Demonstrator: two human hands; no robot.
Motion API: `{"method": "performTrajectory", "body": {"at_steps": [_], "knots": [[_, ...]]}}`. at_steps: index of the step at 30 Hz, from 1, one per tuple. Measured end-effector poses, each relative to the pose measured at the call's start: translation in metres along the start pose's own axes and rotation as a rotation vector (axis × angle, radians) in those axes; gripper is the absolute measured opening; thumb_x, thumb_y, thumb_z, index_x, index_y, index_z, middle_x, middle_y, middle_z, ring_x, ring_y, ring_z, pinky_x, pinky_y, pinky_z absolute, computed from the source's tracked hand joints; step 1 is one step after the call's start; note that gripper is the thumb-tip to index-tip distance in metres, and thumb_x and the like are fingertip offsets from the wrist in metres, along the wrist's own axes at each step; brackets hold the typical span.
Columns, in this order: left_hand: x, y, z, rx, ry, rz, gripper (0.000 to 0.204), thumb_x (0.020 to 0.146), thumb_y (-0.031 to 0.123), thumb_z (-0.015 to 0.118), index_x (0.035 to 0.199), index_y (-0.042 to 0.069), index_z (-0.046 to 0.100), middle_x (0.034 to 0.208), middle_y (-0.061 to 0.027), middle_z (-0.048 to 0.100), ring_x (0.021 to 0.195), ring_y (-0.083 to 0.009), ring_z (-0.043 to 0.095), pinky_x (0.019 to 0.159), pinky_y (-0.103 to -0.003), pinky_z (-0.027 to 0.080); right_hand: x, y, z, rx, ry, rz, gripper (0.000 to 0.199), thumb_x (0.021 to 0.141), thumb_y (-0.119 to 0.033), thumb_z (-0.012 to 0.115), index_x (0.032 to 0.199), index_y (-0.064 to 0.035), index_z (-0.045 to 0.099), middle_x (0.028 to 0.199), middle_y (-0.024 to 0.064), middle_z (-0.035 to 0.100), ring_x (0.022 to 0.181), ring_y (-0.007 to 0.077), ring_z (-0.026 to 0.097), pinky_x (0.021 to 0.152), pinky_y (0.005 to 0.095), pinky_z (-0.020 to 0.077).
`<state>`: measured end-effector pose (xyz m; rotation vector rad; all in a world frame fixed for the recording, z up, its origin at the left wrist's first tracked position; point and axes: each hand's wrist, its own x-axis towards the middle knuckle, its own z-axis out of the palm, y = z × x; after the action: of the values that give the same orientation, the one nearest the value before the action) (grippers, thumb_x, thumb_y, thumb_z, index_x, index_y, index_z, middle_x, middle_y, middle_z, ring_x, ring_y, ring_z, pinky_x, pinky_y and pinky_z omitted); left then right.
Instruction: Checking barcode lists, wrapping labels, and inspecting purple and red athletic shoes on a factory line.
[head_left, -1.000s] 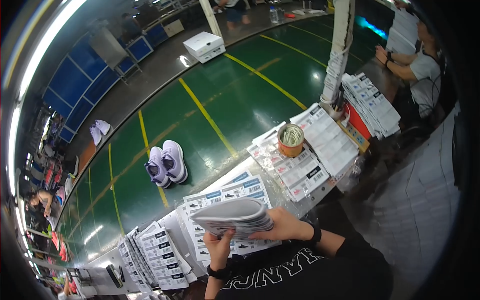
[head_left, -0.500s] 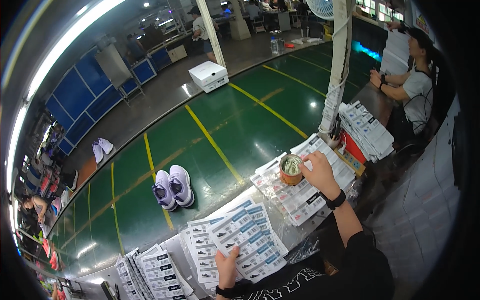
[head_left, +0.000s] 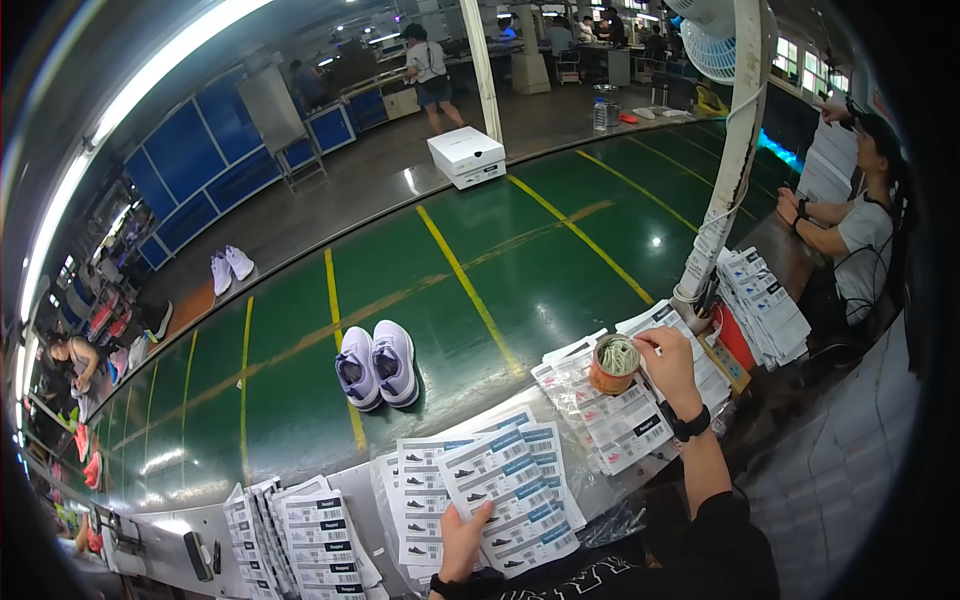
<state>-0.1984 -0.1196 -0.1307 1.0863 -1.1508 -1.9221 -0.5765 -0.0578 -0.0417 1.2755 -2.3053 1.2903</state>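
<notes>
My left hand [head_left: 463, 540] grips the lower left edge of a printed label sheet [head_left: 512, 490], thumb on top. More label sheets [head_left: 418, 500] lie spread beneath it on the metal ledge. My right hand [head_left: 670, 368] is at the right rim of a small round tin [head_left: 611, 380] filled with pale, thin loops or strands. Its thumb and fingertips are pinched together; whatever may be between them is too small to make out. The tin stands on plastic-covered label sheets [head_left: 640, 432].
A pair of lilac sneakers [head_left: 377, 368] stands on the green conveyor belt [head_left: 480, 260]. Beyond its far edge sits a white shoebox [head_left: 467, 158]. A white post [head_left: 728, 170] rises at the right, near a power strip [head_left: 728, 366]. Folded label stacks [head_left: 325, 530] lie at left. A co-worker [head_left: 862, 225] sits at right.
The whole view has shifted, so the scene sits farther right in the picture. My left hand still holds the sheet, and my right hand stays at the tin's rim.
</notes>
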Motion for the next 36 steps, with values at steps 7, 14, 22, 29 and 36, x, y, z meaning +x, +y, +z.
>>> {"method": "performTrajectory", "body": {"at_steps": [7,14,22,29,36], "knots": [[0.0,-0.005,-0.003,0.006,0.002,-0.012,0.032,0.087,0.006,0.066,0.115,-0.007,0.056,0.107,-0.0115,0.066,0.092,-0.0159,0.062,0.083,-0.029,0.05,0.001,-0.006,0.003,0.141,0.089,-0.015,0.007,0.088,-0.006,0.059,0.088,0.0018,0.058,0.077,0.0084,0.06,0.066,0.0175,0.058,0.057,0.0288,0.0453],[-0.003,0.001,0.0,-0.017,0.002,-0.036,0.029,0.088,0.007,0.066,0.112,-0.006,0.058,0.103,-0.0104,0.067,0.09,-0.0146,0.063,0.08,-0.028,0.051,0.01,-0.001,0.003,0.362,-0.053,0.097,0.011,0.097,-0.013,0.051,0.095,-0.0021,0.052,0.08,0.0053,0.06,0.067,0.01,0.056,0.056,0.024,0.046],[-0.003,0.004,-0.001,-0.007,-0.007,-0.031,0.029,0.088,0.008,0.066,0.113,-0.005,0.058,0.104,-0.0103,0.067,0.09,-0.0145,0.063,0.08,-0.028,0.051,0.022,-0.024,-0.019,0.298,-0.23,0.036,0.014,0.098,-0.012,0.049,0.095,0.0014,0.052,0.087,0.0104,0.064,0.077,0.0166,0.063,0.072,0.0279,0.0503],[-0.001,0.004,-0.001,0.003,-0.031,-0.062,0.032,0.088,0.006,0.065,0.116,-0.006,0.055,0.108,-0.0122,0.066,0.093,-0.017,0.063,0.083,-0.03,0.051,0.015,-0.038,-0.008,0.411,0.125,-0.12,0.014,0.098,-0.013,0.048,0.098,0.0005,0.052,0.088,0.0123,0.064,0.081,0.0204,0.063,0.074,0.0289,0.0487],[0.0,0.003,-0.002,0.004,0.0,-0.071,0.029,0.088,0.008,0.066,0.112,-0.005,0.059,0.102,-0.0103,0.068,0.088,-0.0141,0.063,0.079,-0.028,0.051,0.015,-0.064,-0.032,-0.022,0.092,-0.319,0.013,0.096,-0.011,0.052,0.09,0.0004,0.056,0.082,0.011,0.061,0.075,0.0242,0.06,0.07,0.0334,0.0462]]}}
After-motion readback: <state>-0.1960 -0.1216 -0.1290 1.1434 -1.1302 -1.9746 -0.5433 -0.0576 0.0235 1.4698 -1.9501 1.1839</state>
